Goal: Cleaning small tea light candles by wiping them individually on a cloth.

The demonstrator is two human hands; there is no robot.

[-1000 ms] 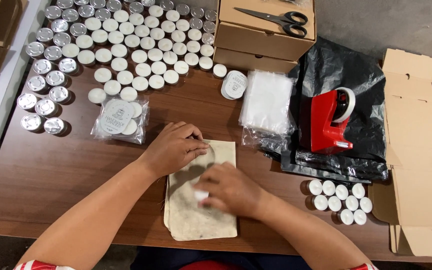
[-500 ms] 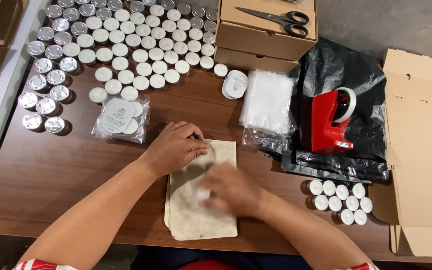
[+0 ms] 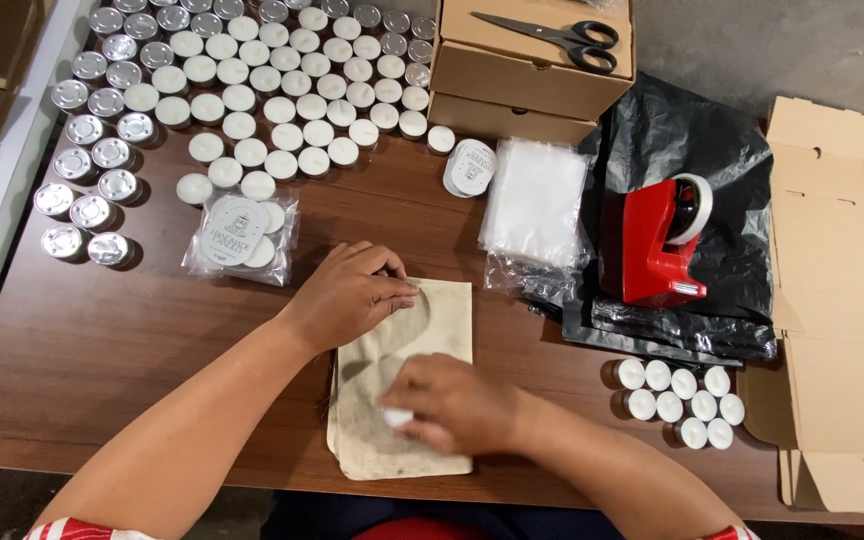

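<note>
A beige cloth (image 3: 437,325) lies flat on the brown wooden table (image 3: 102,330) in front of me. My left hand (image 3: 352,295) presses down on the cloth's upper left corner with its fingers together. My right hand (image 3: 452,400) rests on the lower half of the cloth, fingers closed around a small white tealight candle (image 3: 397,416) that touches the cloth.
Many white tealights (image 3: 282,100) and empty metal cups (image 3: 92,160) fill the far left. A bagged set (image 3: 240,238) lies nearby. Cardboard boxes (image 3: 527,70) carry scissors (image 3: 552,40). Clear bags (image 3: 535,205), red tape dispenser (image 3: 657,240), black plastic (image 3: 692,140), more tealights (image 3: 680,400) and flat cartons (image 3: 842,300) lie right.
My right hand has slid down the cloth toward me with the tealight, after rubbing it back and forth. My left hand has stayed in place.
</note>
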